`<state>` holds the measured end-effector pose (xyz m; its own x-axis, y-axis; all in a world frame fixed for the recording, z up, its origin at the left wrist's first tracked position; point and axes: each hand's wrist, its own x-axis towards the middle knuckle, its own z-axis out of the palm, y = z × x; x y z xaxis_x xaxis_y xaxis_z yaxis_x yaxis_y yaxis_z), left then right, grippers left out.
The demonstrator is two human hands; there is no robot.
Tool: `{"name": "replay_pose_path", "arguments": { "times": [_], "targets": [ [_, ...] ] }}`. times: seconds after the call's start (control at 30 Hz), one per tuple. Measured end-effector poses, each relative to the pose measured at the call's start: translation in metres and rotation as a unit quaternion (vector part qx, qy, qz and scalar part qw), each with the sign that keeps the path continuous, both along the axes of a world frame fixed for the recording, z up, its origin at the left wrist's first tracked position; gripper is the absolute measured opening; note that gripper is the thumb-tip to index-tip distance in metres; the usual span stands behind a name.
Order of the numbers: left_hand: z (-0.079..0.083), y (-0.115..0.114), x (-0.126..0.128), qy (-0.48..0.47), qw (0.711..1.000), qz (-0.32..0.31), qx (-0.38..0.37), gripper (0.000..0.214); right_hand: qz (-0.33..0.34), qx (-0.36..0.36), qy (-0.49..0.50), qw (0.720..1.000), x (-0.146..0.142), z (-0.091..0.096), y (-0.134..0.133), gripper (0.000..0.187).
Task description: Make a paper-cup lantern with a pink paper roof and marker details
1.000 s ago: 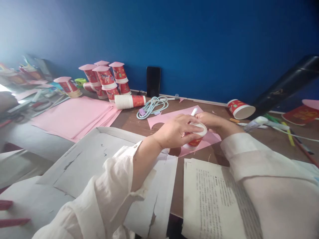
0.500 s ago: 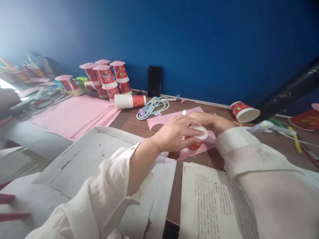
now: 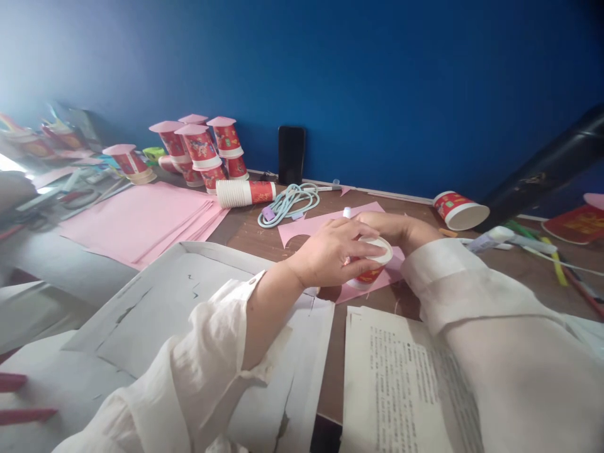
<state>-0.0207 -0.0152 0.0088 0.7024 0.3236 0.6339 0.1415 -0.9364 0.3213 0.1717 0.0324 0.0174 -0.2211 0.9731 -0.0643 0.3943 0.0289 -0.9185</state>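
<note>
My left hand (image 3: 333, 255) is closed over the top of a red-and-white paper cup (image 3: 370, 275), which stands on a sheet of pink paper (image 3: 306, 228). Its spread fingers lie across the cup's white top. Behind the cup, my right hand (image 3: 384, 225) is bent inward, with its fingertips hidden by my left hand. At those hidden fingers, the white end of what looks like a pen (image 3: 347, 212) sticks up. A curved piece has been cut from the pink sheet's front left edge.
Red cups with pink paper tops (image 3: 201, 148) stand stacked at the back left, near pink sheets (image 3: 136, 220). A row of nested cups (image 3: 245, 193), a coiled cable (image 3: 292, 204) and a phone (image 3: 291, 154) lie ahead. Another cup (image 3: 460, 211) lies right; printed pages (image 3: 391, 377) lie in front.
The view has shifted very slightly. Both hands and the cup stay in nearly the same place, with no visible change of grip.
</note>
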Motion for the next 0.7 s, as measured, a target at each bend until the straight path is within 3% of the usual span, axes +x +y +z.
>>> {"name": "replay_pose_path", "arguments": {
  "times": [0.07, 0.17, 0.27, 0.4, 0.47, 0.6, 0.7],
  "targets": [
    [0.000, -0.001, -0.001, -0.001, 1.000, -0.003, -0.003, 0.020, 0.022, -0.045, 0.004, 0.999, 0.005, 0.007, -0.010, 0.021],
    [0.000, -0.003, -0.002, 0.004, 1.000, -0.010, -0.020, 0.022, -0.109, -0.029, 0.080, 0.990, 0.012, 0.016, -0.023, 0.025],
    [-0.002, -0.004, -0.002, -0.002, 0.998, -0.019, -0.054, 0.024, -0.271, 0.038, 0.174, 0.946, 0.014, 0.024, -0.040, 0.027],
    [-0.003, 0.000, -0.004, -0.078, 0.993, -0.008, -0.084, 0.034, -0.393, 0.088, 0.265, 0.876, 0.010, 0.031, -0.072, 0.029],
    [-0.001, 0.006, -0.007, -0.144, 0.986, 0.050, -0.066, 0.042, -0.426, 0.112, 0.282, 0.853, 0.008, 0.027, -0.088, 0.027],
    [0.004, 0.016, -0.019, -0.218, 0.950, 0.223, -0.014, 0.050, -0.494, 0.144, 0.254, 0.819, 0.005, 0.006, -0.106, 0.030],
    [0.004, 0.023, -0.026, -0.223, 0.922, 0.317, 0.007, 0.052, -0.502, 0.193, 0.122, 0.834, 0.005, -0.011, -0.109, 0.032]
  ]
}}
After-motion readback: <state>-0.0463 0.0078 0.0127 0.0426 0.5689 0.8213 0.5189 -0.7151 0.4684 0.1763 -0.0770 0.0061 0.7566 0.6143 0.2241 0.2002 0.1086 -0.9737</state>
